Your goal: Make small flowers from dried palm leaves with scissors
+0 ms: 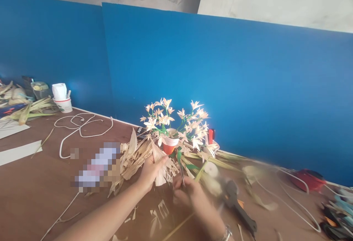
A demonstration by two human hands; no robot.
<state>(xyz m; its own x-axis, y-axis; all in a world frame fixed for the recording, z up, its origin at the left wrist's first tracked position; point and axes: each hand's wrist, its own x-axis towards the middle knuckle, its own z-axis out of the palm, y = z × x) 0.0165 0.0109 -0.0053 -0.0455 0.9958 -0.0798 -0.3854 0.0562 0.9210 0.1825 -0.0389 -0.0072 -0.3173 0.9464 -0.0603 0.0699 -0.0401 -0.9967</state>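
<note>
Jutting from left hand (pixel 149 172), pale husk (pixel 161 175)

1. Pale, fan-shaped, dried husk piece (pixel 160 176) is held by the bare left hand (pixel 149 170).
2. Slim, dark, pointed tool (pixel 182 176) is gripped in the right hand (pixel 189 189).
3. Cream, star-shaped, green-stemmed flowers (pixel 162 119) are massed around a red-and-white cup (pixel 170 147).
4. Dark-grey glue gun (pixel 239 207) is laid rightward.

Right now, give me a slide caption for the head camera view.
Left hand holding a pale husk, right hand beside it, near pale flowers and a blue wall.
</note>
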